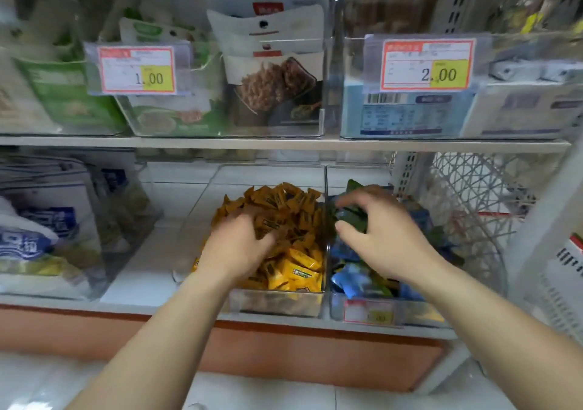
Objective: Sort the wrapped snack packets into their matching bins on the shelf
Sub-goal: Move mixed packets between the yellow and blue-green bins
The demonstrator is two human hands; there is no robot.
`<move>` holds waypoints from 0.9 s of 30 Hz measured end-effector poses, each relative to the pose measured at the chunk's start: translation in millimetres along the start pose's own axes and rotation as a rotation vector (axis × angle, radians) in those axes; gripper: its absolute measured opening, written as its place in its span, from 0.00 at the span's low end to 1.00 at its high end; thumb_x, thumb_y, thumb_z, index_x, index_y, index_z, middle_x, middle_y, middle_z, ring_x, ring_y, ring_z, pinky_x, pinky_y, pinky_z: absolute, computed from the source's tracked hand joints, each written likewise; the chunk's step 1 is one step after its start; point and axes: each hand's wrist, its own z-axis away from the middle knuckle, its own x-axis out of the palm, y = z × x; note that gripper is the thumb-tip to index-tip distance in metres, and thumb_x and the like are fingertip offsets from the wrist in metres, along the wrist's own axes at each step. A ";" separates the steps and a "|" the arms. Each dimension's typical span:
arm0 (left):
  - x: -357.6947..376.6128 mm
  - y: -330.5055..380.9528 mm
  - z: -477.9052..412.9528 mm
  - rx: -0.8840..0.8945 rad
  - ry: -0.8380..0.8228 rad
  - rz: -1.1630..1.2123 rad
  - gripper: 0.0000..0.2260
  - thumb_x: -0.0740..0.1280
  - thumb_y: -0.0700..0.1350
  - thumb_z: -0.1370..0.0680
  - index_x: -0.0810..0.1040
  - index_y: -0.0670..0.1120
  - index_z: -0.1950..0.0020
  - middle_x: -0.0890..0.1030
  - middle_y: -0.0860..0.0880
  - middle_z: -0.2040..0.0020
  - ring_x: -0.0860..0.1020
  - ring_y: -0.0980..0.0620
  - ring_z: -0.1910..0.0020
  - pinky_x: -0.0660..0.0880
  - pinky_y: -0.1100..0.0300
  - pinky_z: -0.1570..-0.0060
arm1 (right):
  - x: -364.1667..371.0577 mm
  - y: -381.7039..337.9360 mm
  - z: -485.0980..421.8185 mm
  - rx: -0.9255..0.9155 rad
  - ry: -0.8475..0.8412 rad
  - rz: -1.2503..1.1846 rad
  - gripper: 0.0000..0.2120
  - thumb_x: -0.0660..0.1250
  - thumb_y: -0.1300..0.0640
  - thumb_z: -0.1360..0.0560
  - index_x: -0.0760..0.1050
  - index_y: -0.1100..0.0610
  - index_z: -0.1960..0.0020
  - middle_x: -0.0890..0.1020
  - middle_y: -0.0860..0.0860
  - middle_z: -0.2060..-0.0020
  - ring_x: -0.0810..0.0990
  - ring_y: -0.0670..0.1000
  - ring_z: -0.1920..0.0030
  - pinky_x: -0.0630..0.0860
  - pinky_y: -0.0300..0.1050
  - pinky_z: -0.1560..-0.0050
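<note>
Two clear bins stand side by side on the lower shelf. The left bin [277, 307] is full of yellow and orange snack packets [299, 264]. My left hand [236, 245] lies on that pile with its fingers curled into the packets. The right bin [410, 313] holds blue and green packets [350, 280]. My right hand [381, 236] is over this bin and grips a dark green packet [351, 219] between thumb and fingers. The image is blurred, so I cannot tell whether the left hand holds any packet.
An upper shelf carries clear bins of larger pouches with price tags 1.00 [137, 69] and 2.00 [427, 64]. White bags [47, 220] fill a bin at the lower left. A white wire basket [473, 195] stands to the right.
</note>
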 end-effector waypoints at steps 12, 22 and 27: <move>-17.0 -65.8 41.1 0.077 -0.205 -0.043 0.16 0.61 0.59 0.20 0.75 0.54 0.37 0.77 0.51 0.37 0.75 0.46 0.40 0.68 0.58 0.53 | 114.8 -92.1 -107.4 -0.149 -0.552 -0.264 0.17 0.64 0.64 0.22 0.78 0.51 0.35 0.80 0.47 0.37 0.77 0.47 0.36 0.72 0.45 0.33; -20.4 -76.2 45.4 0.121 -0.208 0.073 0.18 0.63 0.57 0.21 0.75 0.51 0.34 0.75 0.53 0.34 0.72 0.51 0.37 0.70 0.56 0.39 | 163.5 -87.1 -145.9 -0.227 -0.650 0.254 0.22 0.62 0.44 0.23 0.73 0.45 0.30 0.77 0.50 0.33 0.76 0.54 0.37 0.71 0.46 0.48; -17.4 -78.5 44.2 0.113 -0.214 0.070 0.19 0.62 0.58 0.21 0.75 0.51 0.34 0.74 0.53 0.33 0.72 0.50 0.36 0.71 0.54 0.38 | 176.8 -95.3 -151.0 -0.096 -0.759 0.204 0.17 0.63 0.46 0.23 0.80 0.53 0.40 0.80 0.50 0.47 0.77 0.52 0.49 0.74 0.49 0.50</move>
